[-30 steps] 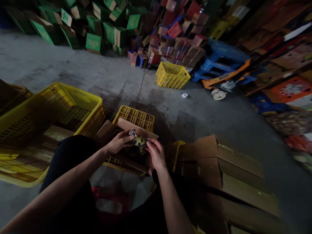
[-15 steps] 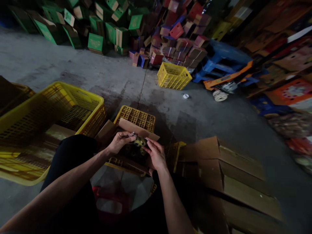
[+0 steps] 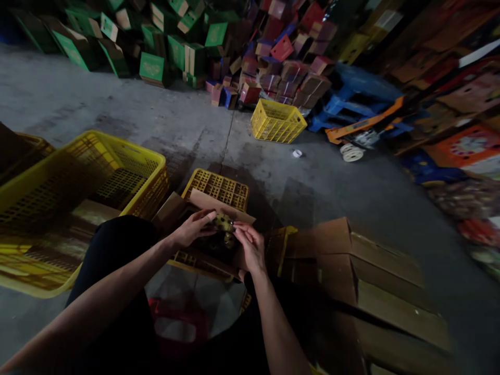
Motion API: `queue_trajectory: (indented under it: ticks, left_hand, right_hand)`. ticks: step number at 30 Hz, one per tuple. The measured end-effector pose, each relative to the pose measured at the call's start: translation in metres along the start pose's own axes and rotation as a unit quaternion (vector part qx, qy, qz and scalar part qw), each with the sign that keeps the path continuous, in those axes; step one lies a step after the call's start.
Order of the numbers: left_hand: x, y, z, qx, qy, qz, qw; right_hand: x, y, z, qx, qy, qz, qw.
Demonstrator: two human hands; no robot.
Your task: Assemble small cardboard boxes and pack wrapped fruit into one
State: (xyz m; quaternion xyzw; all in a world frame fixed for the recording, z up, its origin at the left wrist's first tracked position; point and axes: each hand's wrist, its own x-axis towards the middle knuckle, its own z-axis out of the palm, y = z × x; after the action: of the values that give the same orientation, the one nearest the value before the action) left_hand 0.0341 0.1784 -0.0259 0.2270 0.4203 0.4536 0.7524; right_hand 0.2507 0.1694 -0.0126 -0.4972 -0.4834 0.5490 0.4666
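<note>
Between my two hands is a small yellow-green bundle with dark spots (image 3: 223, 221); its exact kind is hard to make out in the dim light. My left hand (image 3: 192, 229) closes on its left side, thumb on top. The fingertips of my right hand (image 3: 250, 244) pinch its right edge. Just below them lies another yellowish piece (image 3: 228, 239). Both hands are over an open cardboard box (image 3: 221, 207) with raised flaps, its inside dark and partly hidden by my hands. The box rests on a yellow plastic crate (image 3: 216, 185).
A large yellow crate (image 3: 142, 156) with flattened cardboard inside stands left. Stacked brown cartons (image 3: 390, 286) are close on my right. A red plastic piece (image 3: 177, 317) is between my legs. Ahead are a smaller yellow crate (image 3: 278, 122), a white roll (image 3: 297, 153) and an orange pallet jack (image 3: 365, 125).
My left fingers have shifted from a shiny, crumpled clear edge onto the bundle's upper left side. The right hand keeps its pinch, nearly in the same place.
</note>
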Motion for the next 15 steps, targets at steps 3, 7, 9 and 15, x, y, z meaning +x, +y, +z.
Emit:
queue_trajectory:
  ticks: [3, 7, 9, 15]
  left_hand:
    - [0.0008, -0.0027, -0.0019, -0.003, 0.026, 0.030, 0.999]
    - [0.0006, -0.0009, -0.0017, -0.008, 0.041, 0.046, 0.998]
    - [-0.0006, 0.0008, -0.0009, -0.005, 0.037, 0.054, 0.998]
    - [-0.0057, 0.0024, -0.0005, 0.058, -0.022, 0.069, 0.996]
  right_hand:
    - [0.0014, -0.0025, 0.0024, -0.032, -0.008, -0.032, 0.999]
    - [0.0032, -0.0028, 0.0031, -0.001, 0.015, -0.025, 1.000]
    - [0.0037, -0.0017, 0.0027, 0.052, 0.027, 0.025, 0.998]
    - [0.0026, 0.0055, 0.0029, 0.094, -0.013, 0.123, 0.988]
